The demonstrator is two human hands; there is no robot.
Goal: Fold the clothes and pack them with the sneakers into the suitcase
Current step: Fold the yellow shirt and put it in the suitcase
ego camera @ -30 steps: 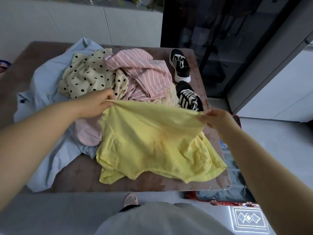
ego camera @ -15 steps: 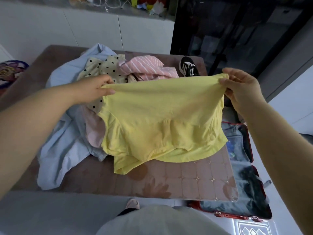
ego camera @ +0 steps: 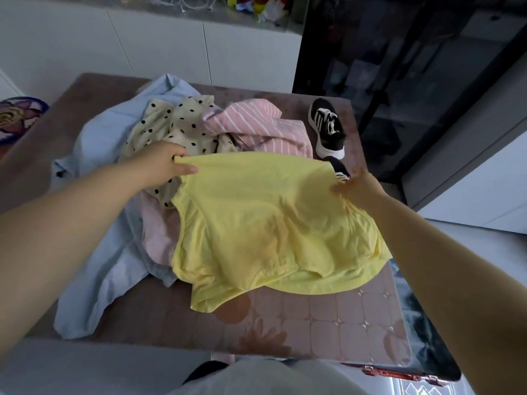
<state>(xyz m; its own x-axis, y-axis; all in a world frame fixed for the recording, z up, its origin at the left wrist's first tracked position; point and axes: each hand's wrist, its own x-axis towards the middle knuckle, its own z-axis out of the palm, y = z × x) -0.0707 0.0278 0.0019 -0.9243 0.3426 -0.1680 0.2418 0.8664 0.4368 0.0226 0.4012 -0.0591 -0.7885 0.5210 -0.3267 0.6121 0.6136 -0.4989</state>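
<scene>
Mid-frame we pinch the light, floppy-looking yellow top [ego camera: 271,223] by its upper corners, left hand [ego camera: 162,163] and right hand [ego camera: 355,188] curled round the cloth.

Table [ego camera: 328,317] front strip bare, open approach. Clothes pile [ego camera: 199,129] blocks back-left, sneaker [ego camera: 328,129] back-right, yellow shirt [ego camera: 271,223] spans the middle. Suitcase [ego camera: 399,374] lies open beside table's right edge.

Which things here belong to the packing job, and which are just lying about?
For the job: yellow top, held by the left hand and right hand; dotted top; striped shirt; blue shirt; sneakers; suitcase.

Lying about: counter clutter; rug.
</scene>
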